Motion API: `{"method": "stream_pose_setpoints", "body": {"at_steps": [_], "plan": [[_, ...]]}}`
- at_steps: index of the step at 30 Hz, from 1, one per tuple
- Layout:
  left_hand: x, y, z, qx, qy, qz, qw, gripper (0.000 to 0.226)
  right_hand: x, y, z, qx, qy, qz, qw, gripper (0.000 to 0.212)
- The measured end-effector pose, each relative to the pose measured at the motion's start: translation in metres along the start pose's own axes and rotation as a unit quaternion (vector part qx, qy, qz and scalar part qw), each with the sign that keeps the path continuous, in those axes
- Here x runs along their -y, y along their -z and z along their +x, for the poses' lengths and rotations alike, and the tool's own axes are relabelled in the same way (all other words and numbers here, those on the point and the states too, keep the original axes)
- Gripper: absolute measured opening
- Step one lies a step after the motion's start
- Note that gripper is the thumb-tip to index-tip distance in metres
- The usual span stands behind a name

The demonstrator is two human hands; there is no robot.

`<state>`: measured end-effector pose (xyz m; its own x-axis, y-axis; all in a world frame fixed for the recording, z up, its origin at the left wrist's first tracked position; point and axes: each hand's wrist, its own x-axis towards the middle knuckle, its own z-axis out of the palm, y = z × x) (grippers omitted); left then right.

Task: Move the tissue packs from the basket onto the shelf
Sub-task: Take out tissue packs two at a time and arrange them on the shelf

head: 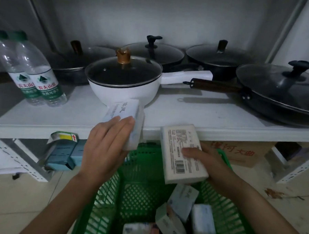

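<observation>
Both hands (pixel 105 143) gripping tissue packs (pixel 182 154)

Five lidded pans (pixel 123 79), two water bottles (pixel 32 71), six tissue packs (pixel 182 154), one green basket (pixel 139 193).

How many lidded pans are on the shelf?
5: white pan front centre, black pan front right, and three black ones along the back, left, middle and right. None seems hidden.
</observation>
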<state>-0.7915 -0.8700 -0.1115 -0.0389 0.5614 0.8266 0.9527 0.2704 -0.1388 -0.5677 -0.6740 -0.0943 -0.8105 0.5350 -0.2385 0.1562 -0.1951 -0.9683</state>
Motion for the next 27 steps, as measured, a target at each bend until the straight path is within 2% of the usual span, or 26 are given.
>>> {"method": "stream_pose_setpoints", "body": {"at_steps": [3,7,10,12,14,16,19,21,24,27], "plan": [[0.005,-0.011,-0.005,0.057,-0.006,0.039,0.998,0.078,0.002,-0.006,0.006,-0.032,0.002,0.026,0.999,0.036],[-0.005,-0.017,-0.009,0.063,0.024,0.036,0.997,0.059,-0.002,-0.01,0.007,-0.047,-0.01,0.035,0.998,0.031],[-0.007,-0.018,-0.009,0.046,0.081,-0.006,0.996,0.048,-0.005,-0.016,0.008,-0.055,-0.011,0.036,0.998,0.028],[-0.013,-0.014,-0.006,0.031,0.154,-0.054,0.986,0.051,-0.006,-0.02,0.009,-0.06,-0.006,0.034,0.998,0.029],[-0.022,-0.004,0.001,0.03,0.281,-0.131,0.95,0.071,-0.007,-0.023,0.009,-0.069,-0.002,0.038,0.997,0.029],[-0.029,0.004,0.007,0.024,0.419,-0.21,0.883,0.1,-0.006,-0.026,0.007,-0.074,0.004,0.043,0.996,0.029],[-0.033,0.007,0.011,0.025,0.53,-0.263,0.806,0.125,-0.005,-0.029,0.004,-0.07,0.013,0.043,0.996,0.032],[-0.036,0.007,0.011,0.031,0.551,-0.279,0.786,0.118,-0.003,-0.031,0.001,-0.07,0.016,0.043,0.997,0.034],[-0.04,0.007,0.014,0.016,0.556,-0.287,0.78,0.096,0.002,-0.033,-0.002,-0.068,0.022,0.043,0.997,0.036],[-0.041,0.014,0.018,-0.002,0.556,-0.299,0.776,0.089,0.01,-0.035,-0.005,-0.072,0.023,0.046,0.996,0.036]]}}
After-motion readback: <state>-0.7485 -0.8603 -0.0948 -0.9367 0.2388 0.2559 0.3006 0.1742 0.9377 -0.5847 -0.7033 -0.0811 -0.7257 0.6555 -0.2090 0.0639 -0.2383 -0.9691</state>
